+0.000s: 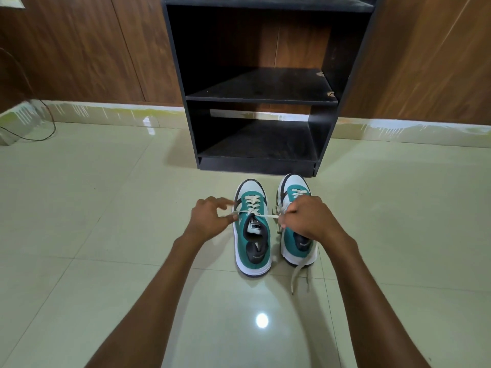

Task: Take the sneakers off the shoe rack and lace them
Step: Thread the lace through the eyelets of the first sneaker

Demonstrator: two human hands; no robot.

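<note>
Two teal, white and black sneakers stand side by side on the tiled floor, toes toward the black shoe rack (261, 99). The left sneaker (252, 251) has a cream lace (263, 215) pulled taut sideways across its tongue. My left hand (210, 217) pinches one end of that lace at the shoe's left side. My right hand (305, 217) grips the other end and covers the middle of the right sneaker (297, 248). A loose lace (296, 277) of the right sneaker trails on the floor behind its heel.
The rack's two shelves hold nothing and it stands against a wood-panelled wall (79, 49). A thin black cable (39, 128) lies on the floor at the far left. Glossy beige tiles (106, 235) spread on both sides of the shoes.
</note>
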